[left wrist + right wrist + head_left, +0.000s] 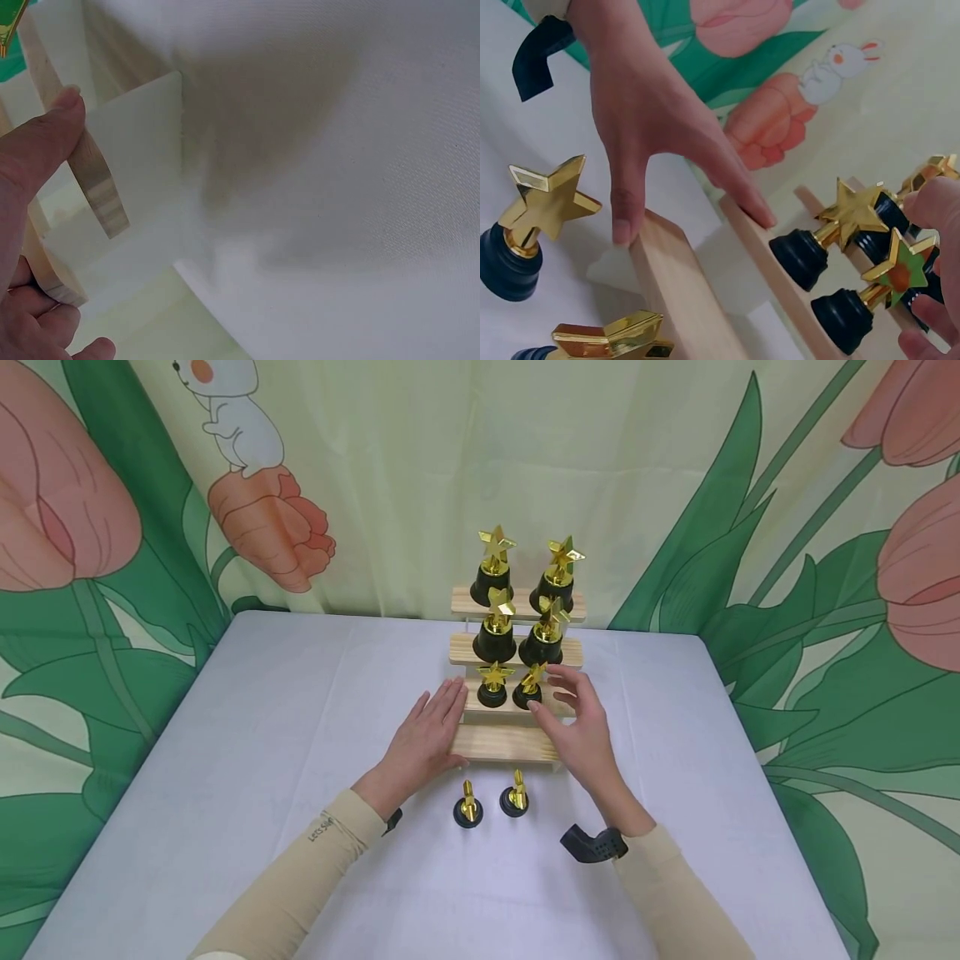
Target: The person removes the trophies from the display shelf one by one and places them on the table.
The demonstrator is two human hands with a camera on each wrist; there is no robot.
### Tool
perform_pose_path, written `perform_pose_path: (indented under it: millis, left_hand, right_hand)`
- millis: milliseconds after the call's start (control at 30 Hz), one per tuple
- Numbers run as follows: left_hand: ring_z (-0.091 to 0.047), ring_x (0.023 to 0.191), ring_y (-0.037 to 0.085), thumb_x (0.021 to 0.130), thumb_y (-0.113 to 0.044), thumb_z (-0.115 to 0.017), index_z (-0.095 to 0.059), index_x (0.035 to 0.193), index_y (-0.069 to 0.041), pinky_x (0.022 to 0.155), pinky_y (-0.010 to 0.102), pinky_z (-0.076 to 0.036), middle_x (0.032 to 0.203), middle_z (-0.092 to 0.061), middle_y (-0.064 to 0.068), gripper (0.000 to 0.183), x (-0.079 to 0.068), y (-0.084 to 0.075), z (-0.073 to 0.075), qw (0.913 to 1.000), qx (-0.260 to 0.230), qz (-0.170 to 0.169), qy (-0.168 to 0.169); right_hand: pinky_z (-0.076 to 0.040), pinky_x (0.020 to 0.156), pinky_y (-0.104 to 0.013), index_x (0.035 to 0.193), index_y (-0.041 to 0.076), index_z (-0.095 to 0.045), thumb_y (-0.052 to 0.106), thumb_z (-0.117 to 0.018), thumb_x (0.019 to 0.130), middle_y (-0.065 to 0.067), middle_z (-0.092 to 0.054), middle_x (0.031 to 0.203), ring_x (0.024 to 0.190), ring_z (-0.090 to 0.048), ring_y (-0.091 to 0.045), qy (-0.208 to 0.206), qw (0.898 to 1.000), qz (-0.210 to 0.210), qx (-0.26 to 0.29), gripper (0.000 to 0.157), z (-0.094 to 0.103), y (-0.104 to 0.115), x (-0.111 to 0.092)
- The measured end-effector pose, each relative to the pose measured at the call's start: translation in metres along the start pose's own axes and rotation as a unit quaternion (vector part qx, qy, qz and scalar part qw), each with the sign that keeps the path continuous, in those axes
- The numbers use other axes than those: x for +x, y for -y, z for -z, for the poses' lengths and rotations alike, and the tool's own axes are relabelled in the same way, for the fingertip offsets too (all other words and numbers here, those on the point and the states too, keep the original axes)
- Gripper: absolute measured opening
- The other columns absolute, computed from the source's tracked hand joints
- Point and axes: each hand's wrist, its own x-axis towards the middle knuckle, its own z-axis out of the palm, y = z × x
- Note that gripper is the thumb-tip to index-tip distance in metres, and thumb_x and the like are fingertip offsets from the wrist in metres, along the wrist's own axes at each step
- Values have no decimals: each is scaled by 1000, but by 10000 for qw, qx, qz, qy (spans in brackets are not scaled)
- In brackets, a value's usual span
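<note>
A pale curtain printed with pink tulips and a rabbit on a carrot hangs behind a table covered in white cloth. Towards its far edge is a stepped stand with plain wooden treads. The left hand lies along its left end, fingers mostly straight, and the left wrist view shows the thumb resting on a tread's edge. The right hand reaches in from the other side. Four larger star trophies stand on the two upper treads, two to each.

Below them, on the third tread, are the near small trophy and its twin to the left; two loose trophies stand on the cloth in front. The near one looks like light, stiff plastic. Its shiny gold star is probably slippery, and the points and thin neck could be the fragile parts, so the squat black base seems the surest place to take hold.

It sits just inside the right hand's half-curled span, thumb by the base and forefinger beside the star. The gap is too small to judge from overhead, so I cannot tell whether the fingertips have hold of it or merely surround it.
</note>
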Motion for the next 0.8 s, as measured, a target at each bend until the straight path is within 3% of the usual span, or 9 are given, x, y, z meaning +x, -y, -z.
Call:
perform_pose_path:
  millis: [567, 800]
  left_hand:
    - [-11, 139, 24, 63, -49, -75, -12, 143, -2, 112, 44, -17, 152, -9, 11, 113, 0, 0, 1, 10000, -4, -9, 32]
    - [-13, 139, 24, 61, -51, -75, -13, 143, -2, 112, 44, -19, 151, -11, 11, 114, -1, 1, -1, 9999, 10, -61, -133]
  right_hand:
    - [-37, 96, -50, 126, 5, -44, 8, -67, 78, -12, -49, 126, 117, -45, -31, 59, 9997, -157, -166, 53, -6, -2, 7]
    - [-38, 96, -50, 126, 3, -43, 6, -67, 78, -13, -50, 125, 118, -46, -29, 75, 9998, -177, -72, 54, -5, -3, 8]
